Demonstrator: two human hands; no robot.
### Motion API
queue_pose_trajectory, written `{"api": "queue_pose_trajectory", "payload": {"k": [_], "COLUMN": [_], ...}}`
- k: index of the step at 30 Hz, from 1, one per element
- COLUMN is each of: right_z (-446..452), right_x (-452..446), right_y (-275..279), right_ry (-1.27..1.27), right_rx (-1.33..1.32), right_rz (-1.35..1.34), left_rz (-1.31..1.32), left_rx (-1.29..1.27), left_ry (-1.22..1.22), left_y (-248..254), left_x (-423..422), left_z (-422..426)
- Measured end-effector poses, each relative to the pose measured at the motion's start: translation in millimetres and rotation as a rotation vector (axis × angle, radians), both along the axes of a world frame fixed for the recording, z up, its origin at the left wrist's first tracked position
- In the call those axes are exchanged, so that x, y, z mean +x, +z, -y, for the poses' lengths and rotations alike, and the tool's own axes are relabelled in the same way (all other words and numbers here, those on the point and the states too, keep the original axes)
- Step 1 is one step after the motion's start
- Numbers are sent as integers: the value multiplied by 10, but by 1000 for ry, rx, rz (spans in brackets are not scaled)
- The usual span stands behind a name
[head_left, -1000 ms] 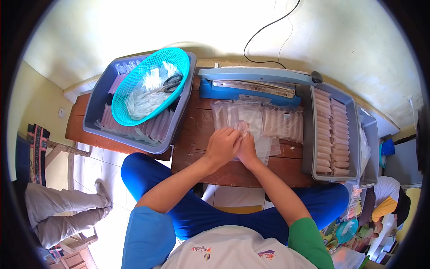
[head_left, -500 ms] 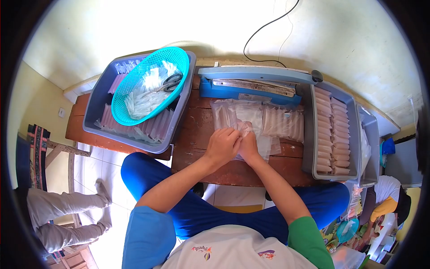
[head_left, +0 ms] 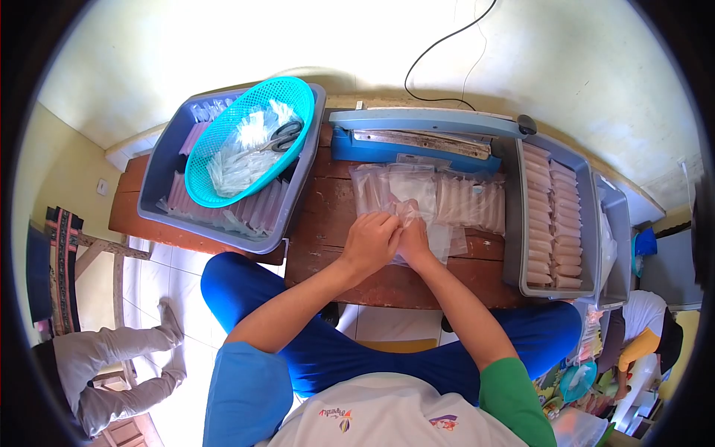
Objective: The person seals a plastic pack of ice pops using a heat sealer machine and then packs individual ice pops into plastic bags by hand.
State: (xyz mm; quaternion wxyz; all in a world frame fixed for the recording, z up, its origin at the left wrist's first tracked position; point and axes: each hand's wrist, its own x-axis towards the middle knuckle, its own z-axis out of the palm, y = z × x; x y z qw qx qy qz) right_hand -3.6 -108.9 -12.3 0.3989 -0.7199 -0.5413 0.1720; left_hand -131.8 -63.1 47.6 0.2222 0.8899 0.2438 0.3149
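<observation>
My left hand (head_left: 369, 240) and my right hand (head_left: 412, 240) meet over the table's front half. Both are closed, fingertips pinching the edge of a clear plastic bag (head_left: 408, 209); the exact grip is partly hidden by the fingers. Flat clear bags (head_left: 414, 183) lie under and beyond my hands. Left of them are filled plastic pouches (head_left: 369, 188), and to the right stands a row of pinkish filled pouches (head_left: 473, 204). Behind these sits a blue impulse sealer (head_left: 417, 153) with its long lever arm (head_left: 424, 121).
On the left, a grey bin (head_left: 313, 149) of pouches carries a turquoise basket (head_left: 195, 175) with plastic pieces and scissors (head_left: 285, 136). Another grey bin (head_left: 514, 253) with stacked filled pouches is on the right. People sit or stand at both sides. A black cable (head_left: 430, 54) hangs on the wall.
My hands stay almost in place, still pinching the plastic. The legs of the person at left have shifted slightly, and the person at right has moved an arm.
</observation>
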Motion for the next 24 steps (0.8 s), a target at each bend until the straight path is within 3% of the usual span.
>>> {"api": "queue_pose_trajectory", "payload": {"k": [24], "right_z": [-11], "right_x": [-10], "right_y": [3], "right_ry": [29], "right_rx": [-77], "right_rz": [88], "left_rz": [1], "left_rx": [19], "left_ry": [8], "left_y": [3], "left_x": [-22], "left_z": [9]}}
